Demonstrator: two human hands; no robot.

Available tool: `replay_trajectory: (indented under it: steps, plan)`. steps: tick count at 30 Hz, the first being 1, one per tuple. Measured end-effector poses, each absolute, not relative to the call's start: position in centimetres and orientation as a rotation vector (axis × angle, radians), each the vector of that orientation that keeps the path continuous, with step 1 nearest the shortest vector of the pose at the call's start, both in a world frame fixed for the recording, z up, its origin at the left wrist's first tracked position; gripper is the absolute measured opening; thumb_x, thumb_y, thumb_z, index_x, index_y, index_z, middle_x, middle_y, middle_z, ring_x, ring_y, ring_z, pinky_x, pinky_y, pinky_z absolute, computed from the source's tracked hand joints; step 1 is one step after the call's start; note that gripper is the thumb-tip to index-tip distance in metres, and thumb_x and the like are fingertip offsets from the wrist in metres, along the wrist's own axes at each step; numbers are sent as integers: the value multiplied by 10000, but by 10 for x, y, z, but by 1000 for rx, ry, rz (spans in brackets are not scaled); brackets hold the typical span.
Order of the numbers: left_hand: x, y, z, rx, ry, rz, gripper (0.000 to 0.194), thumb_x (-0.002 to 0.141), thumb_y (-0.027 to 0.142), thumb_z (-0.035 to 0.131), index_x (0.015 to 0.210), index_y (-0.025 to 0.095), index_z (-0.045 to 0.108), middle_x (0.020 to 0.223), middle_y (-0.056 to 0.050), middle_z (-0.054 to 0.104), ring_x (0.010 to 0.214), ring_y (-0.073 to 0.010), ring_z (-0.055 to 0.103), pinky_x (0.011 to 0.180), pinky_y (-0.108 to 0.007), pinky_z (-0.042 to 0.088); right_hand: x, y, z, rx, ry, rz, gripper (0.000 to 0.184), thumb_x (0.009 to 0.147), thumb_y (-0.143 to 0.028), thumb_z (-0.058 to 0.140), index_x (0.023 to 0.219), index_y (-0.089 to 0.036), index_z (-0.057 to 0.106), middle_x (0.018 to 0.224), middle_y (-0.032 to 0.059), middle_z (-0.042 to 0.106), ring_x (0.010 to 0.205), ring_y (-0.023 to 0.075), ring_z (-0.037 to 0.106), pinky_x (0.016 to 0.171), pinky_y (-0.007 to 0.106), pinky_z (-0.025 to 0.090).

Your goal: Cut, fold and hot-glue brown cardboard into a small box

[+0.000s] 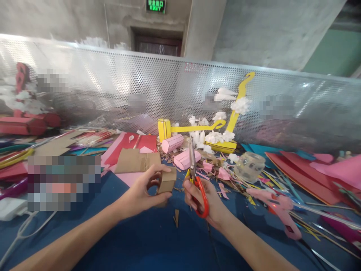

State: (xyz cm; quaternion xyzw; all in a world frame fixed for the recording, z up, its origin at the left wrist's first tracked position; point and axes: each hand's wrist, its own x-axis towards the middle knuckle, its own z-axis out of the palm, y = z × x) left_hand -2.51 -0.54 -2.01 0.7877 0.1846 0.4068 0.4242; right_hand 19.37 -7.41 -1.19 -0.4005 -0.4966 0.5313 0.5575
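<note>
Between the thumb and fingers of my left hand (145, 192) is a small folded cardboard piece (167, 181), box-like in shape. My right hand (207, 199) grips a pair of scissors (200, 195) with red and yellow handles, the blades pointing up and away from me. The scissors are apart from the cardboard. Just past my left hand lies a flat cardboard sheet (132, 160) over pink and red paper (146, 141). Two pink paper prisms (186, 159) rest beyond the scissors. A narrow cardboard scrap (176, 217) lies on the blue tabletop (135, 241) below my hands.
A pink glue gun (278, 207) with a cord lies at the right, near a clear tape roll (249, 165). Yellow paper shapes with white blossoms (222, 145) stand against the perforated metal panel (113, 79). Paper scraps (222, 188) litter the middle; a white power strip (12, 207) sits left.
</note>
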Motion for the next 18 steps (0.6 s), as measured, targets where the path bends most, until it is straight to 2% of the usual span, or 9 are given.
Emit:
replay_trajectory:
  steps: [5, 8, 12, 16, 18]
  plan:
    - [-20, -4, -23, 1868, 399, 974, 495, 935, 258, 736, 1340, 319, 458, 1313, -62, 607, 1162, -202, 642, 967, -340, 553, 195, -73, -13, -968, -1160, 1239, 471, 838, -578, 803, 722, -184, 575, 529, -80, 498, 392, 39, 383, 447, 236, 257]
    - [-21, -3, -26, 1902, 417, 937, 478, 938, 250, 726, 1326, 320, 455, 1376, -67, 568, 1205, -206, 632, 1019, -360, 537, 196, -72, -13, -982, -1146, 1232, 489, 816, -612, 805, 735, -182, 588, 532, -79, 499, 396, 41, 385, 448, 232, 255]
    - [-25, -4, -25, 2026, 472, 932, 489, 940, 234, 695, 1345, 316, 434, 1358, -73, 580, 1205, -213, 639, 1035, -378, 536, 196, -72, -12, -1000, -1134, 1227, 506, 793, -628, 816, 729, -176, 601, 543, -75, 511, 393, 39, 395, 452, 233, 260]
    - [-25, -8, -16, 2173, 547, 1009, 506, 904, 158, 651, 1342, 291, 437, 1380, -87, 578, 1255, -234, 612, 1080, -407, 510, 197, -72, -12, -1006, -1127, 1228, 544, 795, -622, 817, 641, -174, 551, 537, -70, 502, 395, 37, 407, 457, 234, 257]
    - [-25, -12, -11, 2217, 602, 1018, 507, 886, 135, 634, 1330, 280, 437, 1343, -84, 601, 1207, -226, 631, 1071, -407, 514, 197, -72, -13, -1009, -1121, 1233, 536, 790, -608, 829, 647, -173, 551, 543, -68, 511, 398, 36, 410, 455, 232, 255]
